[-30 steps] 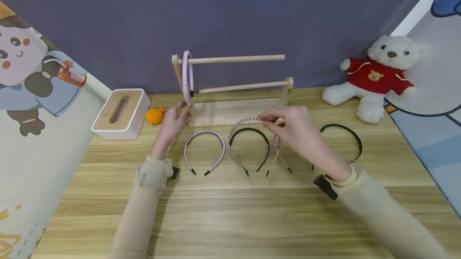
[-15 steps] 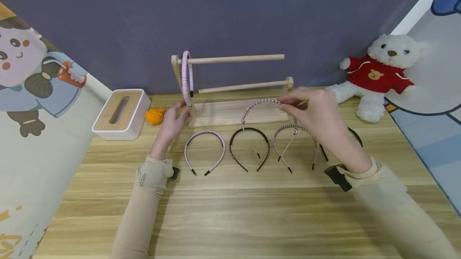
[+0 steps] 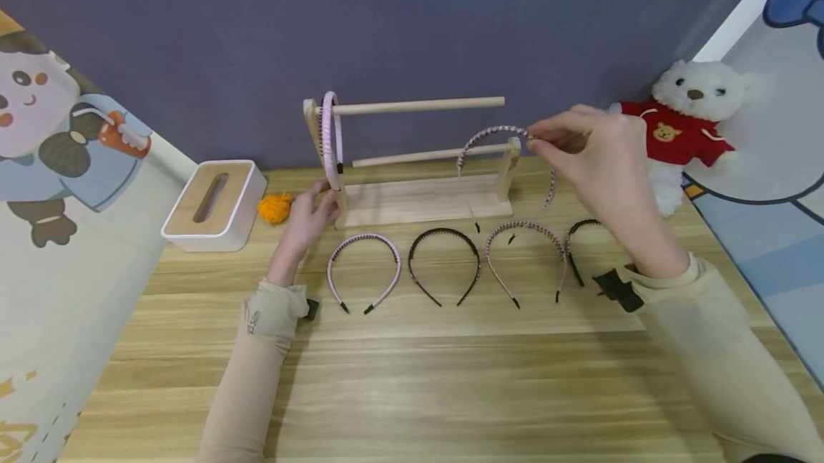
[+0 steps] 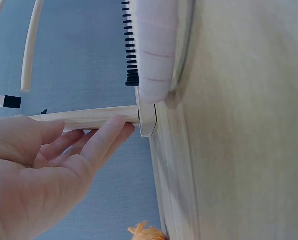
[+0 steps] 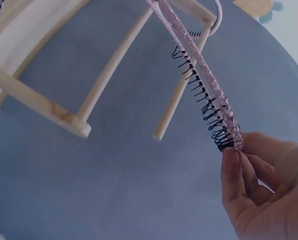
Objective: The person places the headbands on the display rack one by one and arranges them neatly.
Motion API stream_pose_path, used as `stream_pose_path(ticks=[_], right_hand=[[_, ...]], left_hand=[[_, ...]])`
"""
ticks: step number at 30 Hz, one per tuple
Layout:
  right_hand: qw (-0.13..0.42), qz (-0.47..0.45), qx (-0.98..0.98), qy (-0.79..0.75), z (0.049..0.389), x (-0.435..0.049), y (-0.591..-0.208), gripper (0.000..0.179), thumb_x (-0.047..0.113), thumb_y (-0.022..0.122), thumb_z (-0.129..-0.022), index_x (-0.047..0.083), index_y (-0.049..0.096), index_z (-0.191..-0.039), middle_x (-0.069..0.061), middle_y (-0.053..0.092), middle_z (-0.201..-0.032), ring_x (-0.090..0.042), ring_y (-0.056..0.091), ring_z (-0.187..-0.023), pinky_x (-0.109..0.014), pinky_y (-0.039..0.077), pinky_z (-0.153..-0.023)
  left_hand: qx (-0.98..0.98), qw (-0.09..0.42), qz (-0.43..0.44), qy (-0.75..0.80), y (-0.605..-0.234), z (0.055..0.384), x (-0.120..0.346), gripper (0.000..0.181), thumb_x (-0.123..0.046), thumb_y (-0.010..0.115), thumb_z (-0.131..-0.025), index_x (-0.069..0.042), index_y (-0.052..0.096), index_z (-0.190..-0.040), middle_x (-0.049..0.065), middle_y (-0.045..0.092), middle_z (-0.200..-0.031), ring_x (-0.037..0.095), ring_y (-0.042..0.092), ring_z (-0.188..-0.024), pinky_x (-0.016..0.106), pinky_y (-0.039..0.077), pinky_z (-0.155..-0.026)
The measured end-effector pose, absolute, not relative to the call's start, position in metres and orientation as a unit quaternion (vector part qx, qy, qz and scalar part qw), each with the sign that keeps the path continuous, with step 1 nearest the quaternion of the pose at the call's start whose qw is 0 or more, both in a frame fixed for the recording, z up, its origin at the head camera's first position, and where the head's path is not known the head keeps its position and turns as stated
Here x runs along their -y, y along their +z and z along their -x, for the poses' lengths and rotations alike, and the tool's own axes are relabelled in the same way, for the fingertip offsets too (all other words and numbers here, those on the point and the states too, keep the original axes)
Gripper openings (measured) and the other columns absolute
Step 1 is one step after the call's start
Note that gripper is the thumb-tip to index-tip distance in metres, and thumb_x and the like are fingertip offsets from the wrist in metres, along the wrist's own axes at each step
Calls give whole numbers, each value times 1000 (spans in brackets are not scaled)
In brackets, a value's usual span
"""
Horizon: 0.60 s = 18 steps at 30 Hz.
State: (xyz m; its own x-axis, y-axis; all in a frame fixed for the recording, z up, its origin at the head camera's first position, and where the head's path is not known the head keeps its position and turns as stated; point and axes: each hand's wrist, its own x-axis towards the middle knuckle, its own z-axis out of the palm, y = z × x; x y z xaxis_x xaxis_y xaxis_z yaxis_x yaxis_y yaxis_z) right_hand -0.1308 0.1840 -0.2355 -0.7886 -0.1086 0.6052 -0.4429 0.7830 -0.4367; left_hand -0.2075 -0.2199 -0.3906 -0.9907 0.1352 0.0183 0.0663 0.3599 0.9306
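My right hand point(image 3: 595, 155) pinches a beaded pink headband point(image 3: 492, 129) by its top, with its ends hanging down. The headband overlaps the right end of a wooden two-bar rack point(image 3: 418, 200) in the head view. In the right wrist view black comb teeth line the headband's point(image 5: 216, 92) inner side, and the rack's upper bar point(image 5: 171, 107) has a free end. My left hand point(image 3: 309, 220) holds the rack's left upright point(image 4: 99, 118) between thumb and fingers. A lilac headband point(image 3: 330, 141) hangs on the upper bar beside that upright.
Along the table lie a lilac headband point(image 3: 364, 237), a black headband point(image 3: 444, 231), another beaded pink headband point(image 3: 524, 225) and a partly hidden black one point(image 3: 582, 222). A tissue box point(image 3: 241, 212) and orange yarn ball point(image 3: 275, 208) stand left, a teddy bear point(image 3: 666, 130) right.
My right hand has lifted the beaded headband off the table area and moved it up and to the right, towards the rack's right end. The left hand has stayed at the upright.
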Motion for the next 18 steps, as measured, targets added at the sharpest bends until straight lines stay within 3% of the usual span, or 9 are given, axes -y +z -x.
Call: stream_pose_path(ticks=[3,5,18], right_hand=[[309,-153,896,280,135,-188,-231,9,3,83,-95,1,85,-104,-14,80,-93,21,53,-70,0,41,-65],[317,-149,894,278,136,-191,-228,9,2,81,-96,0,85,-104,-14,79,-93,29,44,-71,0,40,-65],[350,-135,887,268,147,-207,-222,13,-2,72,-97,-6,82,-105,-21,77,-92,29,41,-73,-1,37,-69]], left_hand=[[-822,34,-58,566,-390,208,220,47,-13,42,-118,12,40,-157,38,53,-146,45,63,-128,27,60,-100],[-823,37,-58,563,-390,208,221,48,-13,41,-118,11,39,-159,37,53,-148,47,61,-130,31,59,-104],[-826,32,-60,560,-390,209,221,46,-9,39,-118,14,39,-157,40,54,-145,50,61,-130,40,57,-107]])
